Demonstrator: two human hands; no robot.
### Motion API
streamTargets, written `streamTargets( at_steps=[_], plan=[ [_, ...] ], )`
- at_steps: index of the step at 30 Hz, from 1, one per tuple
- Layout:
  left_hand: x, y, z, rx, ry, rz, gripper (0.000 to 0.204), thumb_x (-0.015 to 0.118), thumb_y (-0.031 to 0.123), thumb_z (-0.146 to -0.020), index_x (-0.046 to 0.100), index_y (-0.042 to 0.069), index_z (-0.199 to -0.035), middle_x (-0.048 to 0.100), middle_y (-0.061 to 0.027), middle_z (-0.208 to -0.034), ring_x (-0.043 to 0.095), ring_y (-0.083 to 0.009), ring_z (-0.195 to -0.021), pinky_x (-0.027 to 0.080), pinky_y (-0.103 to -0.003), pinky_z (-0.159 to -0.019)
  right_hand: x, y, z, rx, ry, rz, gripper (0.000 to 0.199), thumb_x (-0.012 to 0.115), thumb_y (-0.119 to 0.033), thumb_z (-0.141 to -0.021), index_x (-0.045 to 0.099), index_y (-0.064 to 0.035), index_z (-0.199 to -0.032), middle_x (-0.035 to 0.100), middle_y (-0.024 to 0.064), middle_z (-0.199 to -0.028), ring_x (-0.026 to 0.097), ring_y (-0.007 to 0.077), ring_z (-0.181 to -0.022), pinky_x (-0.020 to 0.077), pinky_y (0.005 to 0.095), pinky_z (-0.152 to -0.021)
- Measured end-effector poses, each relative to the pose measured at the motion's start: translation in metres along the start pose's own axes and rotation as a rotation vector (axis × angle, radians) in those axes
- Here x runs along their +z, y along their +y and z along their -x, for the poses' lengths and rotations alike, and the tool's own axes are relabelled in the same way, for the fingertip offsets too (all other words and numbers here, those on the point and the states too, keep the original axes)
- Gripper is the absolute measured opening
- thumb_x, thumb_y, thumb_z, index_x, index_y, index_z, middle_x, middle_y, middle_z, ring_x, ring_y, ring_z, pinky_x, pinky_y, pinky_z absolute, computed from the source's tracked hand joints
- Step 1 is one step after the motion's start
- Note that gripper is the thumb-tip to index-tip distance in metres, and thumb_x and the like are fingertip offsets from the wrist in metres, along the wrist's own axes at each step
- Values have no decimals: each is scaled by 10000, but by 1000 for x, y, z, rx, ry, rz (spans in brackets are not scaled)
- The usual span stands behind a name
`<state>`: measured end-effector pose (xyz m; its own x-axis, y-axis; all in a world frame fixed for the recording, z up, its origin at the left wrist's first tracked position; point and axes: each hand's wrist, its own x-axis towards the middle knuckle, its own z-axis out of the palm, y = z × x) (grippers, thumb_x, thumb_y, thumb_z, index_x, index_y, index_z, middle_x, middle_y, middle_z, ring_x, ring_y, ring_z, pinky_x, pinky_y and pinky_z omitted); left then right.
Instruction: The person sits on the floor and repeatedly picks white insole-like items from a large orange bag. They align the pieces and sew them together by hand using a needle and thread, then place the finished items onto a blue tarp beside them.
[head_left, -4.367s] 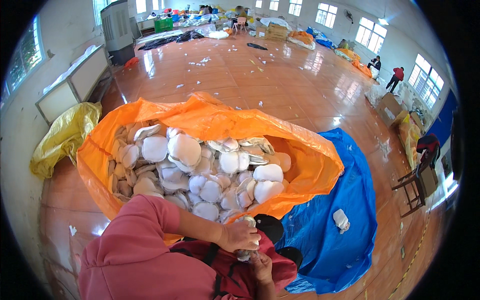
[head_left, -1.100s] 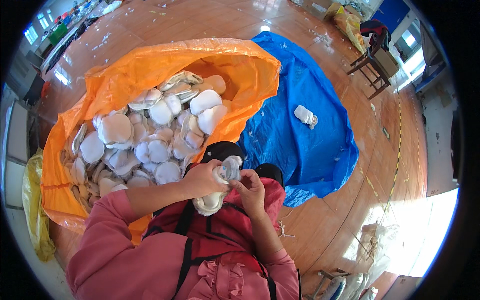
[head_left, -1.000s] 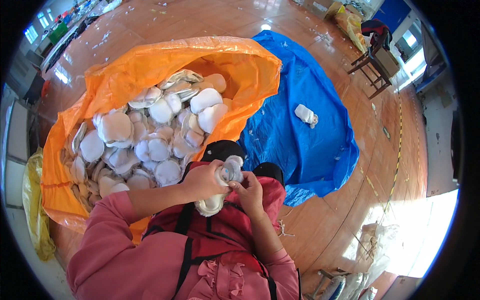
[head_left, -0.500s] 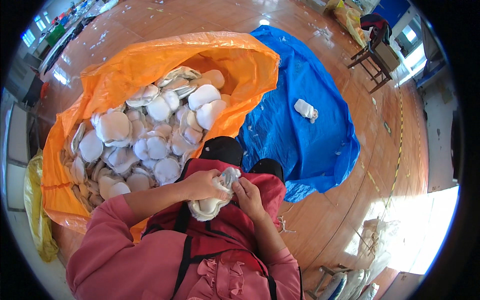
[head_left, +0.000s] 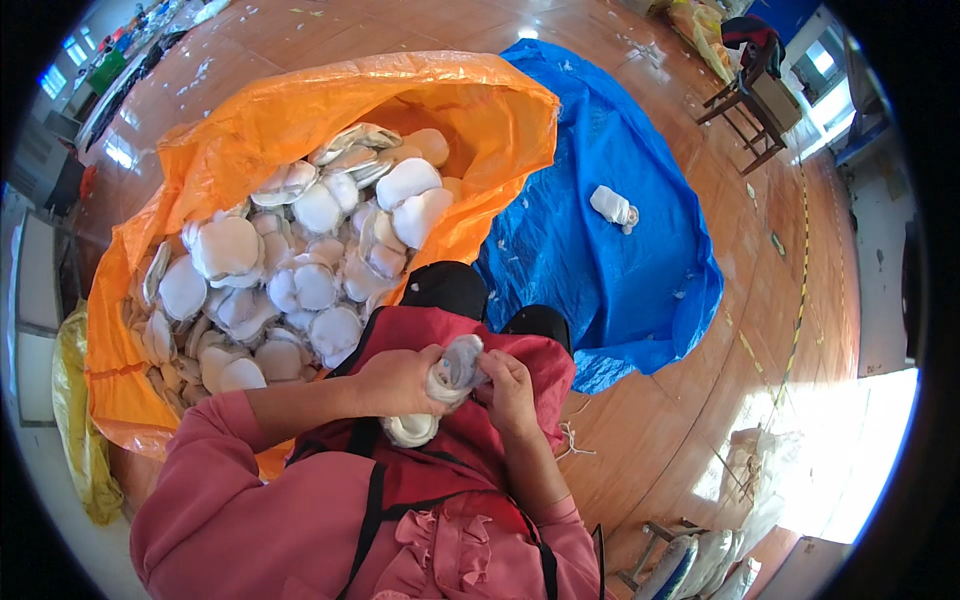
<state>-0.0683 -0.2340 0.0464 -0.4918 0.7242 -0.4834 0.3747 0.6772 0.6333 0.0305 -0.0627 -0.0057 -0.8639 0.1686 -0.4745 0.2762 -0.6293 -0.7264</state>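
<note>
Over my lap, my left hand [head_left: 400,382] is closed round a bundle of soft white pads [head_left: 411,428], whose rounded edges stick out below it. A greyish, thin-looking end of the bundle shows above the fist. My right hand [head_left: 508,392] is closed too, fingers pinched at that upper end. Left of my knees, a large orange sack [head_left: 330,85] gapes open, filled with many loose rounded white pads [head_left: 228,248] with fuzzy edges. To its right lies a blue plastic sheet or sack [head_left: 640,270] with one small rolled white bundle [head_left: 612,206] on it.
A wooden chair [head_left: 748,115] with dark cloth over its back stands at the far right. Yellow plastic sacking [head_left: 82,420] lies along the left wall. Near my right side is a low stool or seat [head_left: 660,552]. Yellow-black tape [head_left: 797,320] marks the tiled floor.
The bundle in my left hand has turned upright a little, and its pale upper end shows more. My right hand has shifted slightly up and right, its fingers now pinched at that end.
</note>
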Motion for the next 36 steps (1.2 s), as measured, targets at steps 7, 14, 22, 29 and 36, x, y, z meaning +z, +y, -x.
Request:
streamTargets(
  at_steps=[7, 14, 22, 29, 36],
  plan=[
    [10, -12, -12, 6, 96, 393, 540, 845, 322, -701, 641, 39, -1113, 702, -145, -960, 683, -272, -899, 517, -373, -820, -26, 16, -8, 1, -83, -216, 214, 516, -215, -987, 590, -102, -821, 482, -48, -616, 335, 50, -440, 236, 222, -408],
    [2, -23, -13, 81, -173, 684, 471, 827, 269, -759, 657, 86, -1159, 701, -33, -1018, 647, -144, -934, 493, -321, -845, -44, 3, -12, -396, -340, 109, 745, 765, -253, -842, 375, -57, -1446, 408, 89, -1480, 398, 237, -1359, 342, 380, -1104],
    [-12, -12, -6, -54, -378, 783, 467, 803, 347, -802, 656, 77, -1153, 699, -31, -957, 652, -120, -862, 493, -275, -757, -31, 0, -19, -232, -670, 235, 766, 827, -75, -736, 451, -70, -1404, 521, 102, -1373, 494, 235, -1281, 393, 374, -1077],
    [10, -30, -9, -104, -152, 1014, 365, 690, 286, -913, 648, 16, -1155, 696, -43, -984, 650, -112, -829, 508, -275, -723, -33, 20, -29, -251, -480, 356, 670, 813, -82, -761, 489, -68, -1347, 585, 45, -1246, 559, 162, -1142, 457, 318, -991],
    [33, -27, -16, -68, 231, 928, 334, 629, 318, -951, 677, 46, -1139, 699, -34, -972, 653, -113, -849, 512, -279, -756, -16, 32, -27, -157, -139, 248, 431, 717, 55, -811, 557, -68, -1191, 622, 54, -1075, 640, 147, -910, 569, 265, -721]
  ],
)
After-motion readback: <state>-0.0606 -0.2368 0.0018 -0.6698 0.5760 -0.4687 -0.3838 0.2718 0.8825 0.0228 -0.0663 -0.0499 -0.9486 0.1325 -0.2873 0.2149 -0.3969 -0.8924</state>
